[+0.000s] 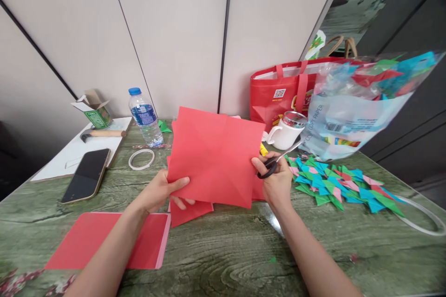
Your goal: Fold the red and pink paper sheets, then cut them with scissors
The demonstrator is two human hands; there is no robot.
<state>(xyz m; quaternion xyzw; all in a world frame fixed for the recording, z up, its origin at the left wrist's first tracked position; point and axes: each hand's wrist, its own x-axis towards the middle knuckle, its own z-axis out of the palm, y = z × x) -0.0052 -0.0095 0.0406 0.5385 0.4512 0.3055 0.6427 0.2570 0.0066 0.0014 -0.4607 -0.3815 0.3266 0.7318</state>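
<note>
A square sheet of red paper [216,158], with faint crease lines, is held up above the table. My left hand [163,190] pinches its lower left corner, thumb on the front and fingers behind. In my right hand [278,178] is a pair of scissors [272,166] with black handles, blades pointing up and right. The right thumb also touches the paper's right edge. More red paper [191,213] lies below and behind the raised sheet, mostly hidden by it. A stack of red and pink paper [87,236] rests under my left forearm.
Left: phone [86,176], hammer [104,133], small green box [95,113], water bottle [146,118] and white ring [141,159]. Right: white mug [287,132], red bag [268,97], plastic bag of folded paper [348,120], and a strand of folded paper pieces [334,183]. A wall stands behind.
</note>
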